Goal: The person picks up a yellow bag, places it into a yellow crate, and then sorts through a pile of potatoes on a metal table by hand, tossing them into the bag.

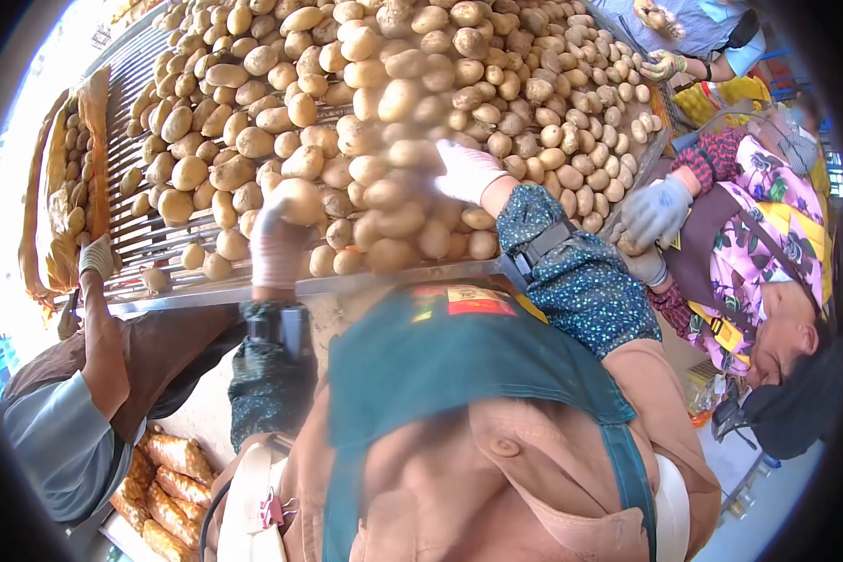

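Observation:
Many potatoes [303, 110] cover a slatted metal sorting table in front of me. My left hand [279, 248], in a striped work glove, is at the near side of the pile. Its fingers are closed on a large potato [296, 200], somewhat blurred. My right hand [470, 172], in a pale glove, reaches in over the middle of the pile. Motion smears its fingertips, beside a blurred potato [412, 155]; whether they grip it cannot be made out. Several potatoes around and below it are blurred too.
The table's metal edge [192, 299] runs before my apron. At left, a co-worker's gloved hand [96, 258] is by an open sack [61, 206] of potatoes. Two co-workers stand at right, one's gloved hand [658, 211] close by. Filled sacks [173, 492] lie lower left.

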### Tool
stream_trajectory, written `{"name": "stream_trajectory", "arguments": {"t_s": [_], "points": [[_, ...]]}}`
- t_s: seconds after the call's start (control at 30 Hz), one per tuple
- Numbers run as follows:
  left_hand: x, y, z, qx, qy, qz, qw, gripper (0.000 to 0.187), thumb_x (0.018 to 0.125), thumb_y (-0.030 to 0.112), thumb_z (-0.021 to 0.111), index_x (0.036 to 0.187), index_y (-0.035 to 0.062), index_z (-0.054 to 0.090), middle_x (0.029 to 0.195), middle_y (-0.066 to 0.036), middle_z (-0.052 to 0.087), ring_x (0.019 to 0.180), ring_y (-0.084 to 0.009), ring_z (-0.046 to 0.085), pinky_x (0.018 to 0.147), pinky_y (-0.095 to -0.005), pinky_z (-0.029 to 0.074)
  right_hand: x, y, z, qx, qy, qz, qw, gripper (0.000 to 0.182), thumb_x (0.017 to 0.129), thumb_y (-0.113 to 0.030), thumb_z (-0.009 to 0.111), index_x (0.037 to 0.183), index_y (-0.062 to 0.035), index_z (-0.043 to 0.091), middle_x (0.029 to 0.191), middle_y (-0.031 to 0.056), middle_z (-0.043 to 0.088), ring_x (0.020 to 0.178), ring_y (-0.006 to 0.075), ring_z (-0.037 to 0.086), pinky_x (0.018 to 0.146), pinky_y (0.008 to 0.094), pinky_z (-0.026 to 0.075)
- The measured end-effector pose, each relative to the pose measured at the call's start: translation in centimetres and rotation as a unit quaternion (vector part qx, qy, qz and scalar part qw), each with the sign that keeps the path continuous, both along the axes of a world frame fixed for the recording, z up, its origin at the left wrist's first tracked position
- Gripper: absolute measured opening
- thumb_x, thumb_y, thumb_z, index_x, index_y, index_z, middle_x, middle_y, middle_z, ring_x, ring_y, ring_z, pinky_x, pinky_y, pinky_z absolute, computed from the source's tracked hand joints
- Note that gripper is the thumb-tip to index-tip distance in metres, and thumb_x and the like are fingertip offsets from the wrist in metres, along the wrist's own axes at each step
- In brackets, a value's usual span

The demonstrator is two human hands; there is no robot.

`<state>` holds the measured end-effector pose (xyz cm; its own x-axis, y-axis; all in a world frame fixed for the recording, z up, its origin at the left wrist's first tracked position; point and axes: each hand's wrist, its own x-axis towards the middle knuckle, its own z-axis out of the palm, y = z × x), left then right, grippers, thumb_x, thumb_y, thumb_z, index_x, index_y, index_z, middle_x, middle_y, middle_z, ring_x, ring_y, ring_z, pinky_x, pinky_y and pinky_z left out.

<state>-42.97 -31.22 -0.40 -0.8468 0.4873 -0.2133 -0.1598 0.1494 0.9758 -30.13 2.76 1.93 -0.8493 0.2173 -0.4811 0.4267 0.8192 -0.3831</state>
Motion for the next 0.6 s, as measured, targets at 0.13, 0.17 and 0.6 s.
{"name": "stream_trajectory", "arguments": {"t_s": [0.13, 0.17, 0.6], "points": [[0.4, -0.3, 5.6, 0.182, -0.236, 0.117, 0.947, 0.054, 0.085, 0.038, 0.069, 0.123, 0.0021, 0.056, 0.116, -0.020, 0.061, 0.109, -0.0331, 0.061, 0.088, -0.0517, 0.057, -0.9, 0.6, 0.2, 0.076, -0.013, 0.075, 0.994, 0.057, 0.083, -0.041, 0.068, 0.128, -0.0058, 0.056, 0.125, 0.0213, 0.061, 0.117, 0.0375, 0.060, 0.099, 0.0471, 0.050], [0.7, 0.3, 7.2, 0.213, -0.326, 0.174, 0.905, 0.052, 0.086, 0.039, 0.070, 0.121, 0.0031, 0.057, 0.114, -0.019, 0.062, 0.107, -0.0331, 0.062, 0.087, -0.0520, 0.057, -0.7, 0.5, 0.1, 0.069, -0.003, 0.070, 0.995, 0.057, 0.083, -0.040, 0.069, 0.126, -0.0056, 0.057, 0.124, 0.0212, 0.062, 0.116, 0.0376, 0.061, 0.098, 0.0474, 0.050], [4.1, 2.9, 3.8, -0.166, 0.047, -0.150, 0.973, 0.032, 0.085, 0.023, 0.073, 0.103, -0.0026, 0.071, 0.089, -0.008, 0.070, 0.082, -0.0190, 0.066, 0.074, -0.0300, 0.053, 3.0, 0.1, -1.9, 0.051, 0.199, -0.038, 0.978, 0.054, 0.072, -0.031, 0.080, 0.117, -0.0064, 0.061, 0.132, 0.0231, 0.054, 0.110, 0.0393, 0.060, 0.092, 0.0475, 0.052]]}}
